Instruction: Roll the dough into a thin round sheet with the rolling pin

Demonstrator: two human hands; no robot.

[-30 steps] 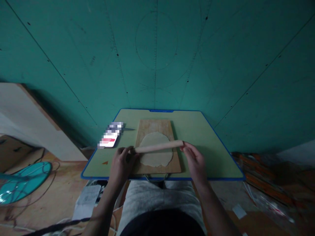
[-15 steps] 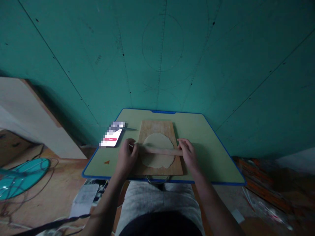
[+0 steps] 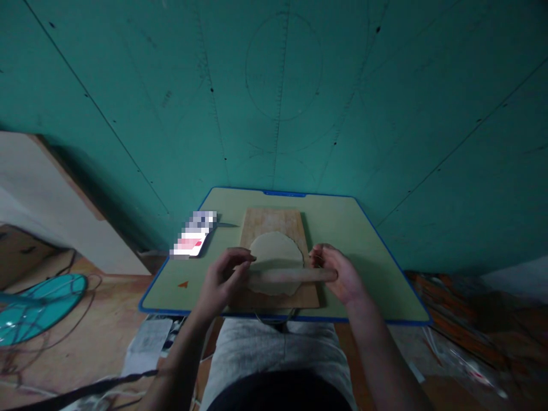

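Observation:
A wooden rolling pin [image 3: 282, 275] lies across the near half of a flat, round sheet of dough [image 3: 276, 248]. Under the dough is a wooden board [image 3: 274, 220], set lengthwise on a small pale green table. My left hand [image 3: 226, 278] is at the pin's left end, fingers curled and the thumb beside the dough's edge. My right hand [image 3: 336, 271] has its palm against the right end, with the fingers curled above the pin.
On the blue-edged table [image 3: 363, 251], a phone [image 3: 192, 237] and a thin knife [image 3: 226, 225] lie to the left, with a small orange triangle [image 3: 183, 284] nearer. A green wall [image 3: 282, 97] rises behind. Cables and a turquoise round object [image 3: 47, 308] are on the floor at left.
The rolling pin has moved nearer to me over the dough and reaches further right. My right hand has shifted right and nearer, and both hands' fingers have loosened around the pin.

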